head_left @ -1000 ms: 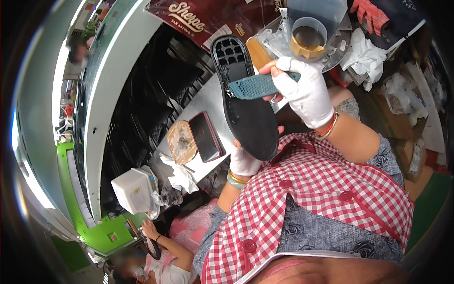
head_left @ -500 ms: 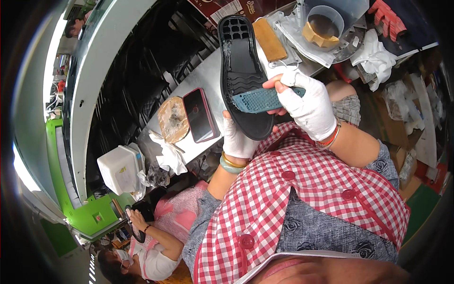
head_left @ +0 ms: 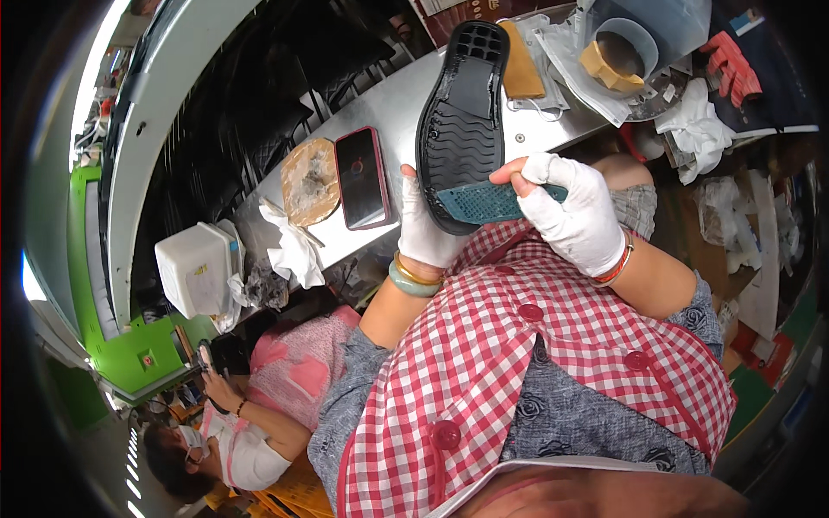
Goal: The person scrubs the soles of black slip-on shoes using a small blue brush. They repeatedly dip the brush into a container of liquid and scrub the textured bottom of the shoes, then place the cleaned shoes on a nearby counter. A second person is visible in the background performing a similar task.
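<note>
Grey metal bench [head_left: 389,99] running diagonally from upper right to lower left. Phone [head_left: 362,177] with red case lying face up near the middle. Round brown pad [head_left: 309,180] sitting just beside it, on the left. White rag [head_left: 291,246] lying crumpled below the pad, near the bench edge. Tan block [head_left: 522,73] resting at the upper end. Clear plastic sheet [head_left: 577,69] spreading just right of the block, a clear tub [head_left: 628,53] sitting on it. White cloth [head_left: 695,129] bunching at the right end.
</note>
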Motion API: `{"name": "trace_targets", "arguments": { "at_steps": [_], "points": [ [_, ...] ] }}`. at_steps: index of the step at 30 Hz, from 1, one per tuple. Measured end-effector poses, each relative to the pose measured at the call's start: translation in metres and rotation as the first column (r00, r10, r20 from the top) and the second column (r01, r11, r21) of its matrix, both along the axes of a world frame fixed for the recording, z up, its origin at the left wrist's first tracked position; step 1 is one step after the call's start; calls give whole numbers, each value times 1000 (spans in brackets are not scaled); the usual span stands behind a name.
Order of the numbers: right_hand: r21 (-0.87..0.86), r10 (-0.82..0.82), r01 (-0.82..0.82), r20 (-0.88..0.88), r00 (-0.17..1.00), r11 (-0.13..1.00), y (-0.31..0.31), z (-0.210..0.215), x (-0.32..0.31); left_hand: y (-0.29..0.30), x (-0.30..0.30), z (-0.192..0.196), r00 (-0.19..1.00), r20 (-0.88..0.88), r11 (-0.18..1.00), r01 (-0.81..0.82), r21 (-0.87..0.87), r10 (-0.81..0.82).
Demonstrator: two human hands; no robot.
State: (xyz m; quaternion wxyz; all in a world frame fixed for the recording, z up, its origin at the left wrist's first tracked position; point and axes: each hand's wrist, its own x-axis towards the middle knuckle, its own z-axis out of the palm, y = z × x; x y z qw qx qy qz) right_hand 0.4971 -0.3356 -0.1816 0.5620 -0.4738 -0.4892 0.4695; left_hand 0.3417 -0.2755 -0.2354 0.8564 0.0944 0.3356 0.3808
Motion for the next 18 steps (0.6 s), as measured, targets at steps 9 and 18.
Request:
{"name": "trace_targets", "arguments": {
  "at_steps": [9,18],
  "points": [
    [-126,283,-279,17,959,952,25,21,-6,11,-28,-16,943,305,990,138,9,-134],
    [-221,510,-495,14,860,841,68,26,-33,40,-66,-9,958,98,962,263,79,-270]
  ]
}}
